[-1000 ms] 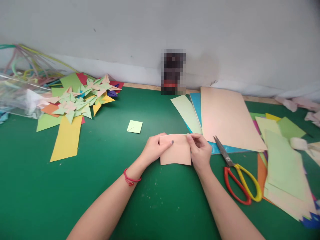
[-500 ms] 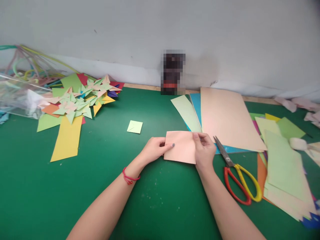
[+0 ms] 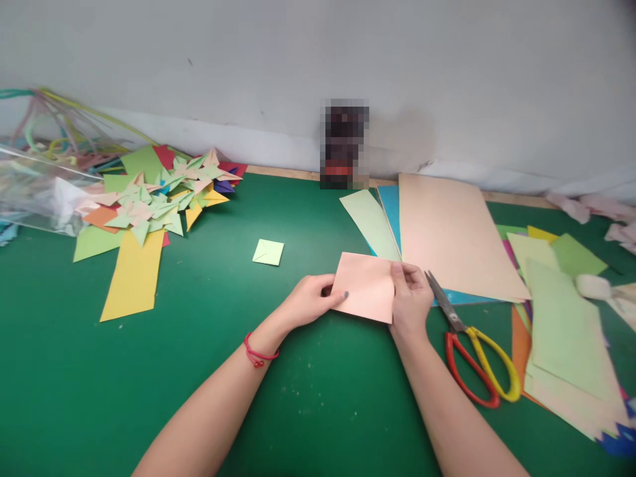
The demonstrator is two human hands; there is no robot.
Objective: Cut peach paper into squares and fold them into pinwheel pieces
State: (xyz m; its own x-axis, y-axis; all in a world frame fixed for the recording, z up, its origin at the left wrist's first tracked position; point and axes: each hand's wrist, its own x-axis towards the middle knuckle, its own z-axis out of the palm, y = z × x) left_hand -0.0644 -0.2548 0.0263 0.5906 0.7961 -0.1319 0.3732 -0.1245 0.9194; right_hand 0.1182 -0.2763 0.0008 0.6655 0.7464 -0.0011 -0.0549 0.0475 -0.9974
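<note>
While the left hand (image 3: 309, 300) pinches the left edge of a small peach paper rectangle (image 3: 365, 288), its thumb flat on the upper face and its fingers mostly hidden underneath, the right hand (image 3: 413, 303) grips the right edge between thumb and bent fingers. Both hands are closed down to the paper's thickness. The piece sits slightly turned over the green tabletop (image 3: 318, 404); whether it touches that surface, I cannot tell. A red cord bracelet (image 3: 261, 354) circles the left wrist.

With the held paper as the clock's centre and twelve toward the wall (image 3: 223, 73), a folded pale-green square (image 3: 268, 252) lies between nine and ten o'clock, near the left hand. Well beyond it, at ten, pointed origami pieces (image 3: 142, 211) lie heaped, with a yellow paper strip (image 3: 132, 281) at nine. Scissors (image 3: 460, 326) with one red and one yellow handle lie at four, just beside the right hand, tips pointing toward eleven. A large peach sheet (image 3: 454, 238) lies at two, overlapping something blue.
</note>
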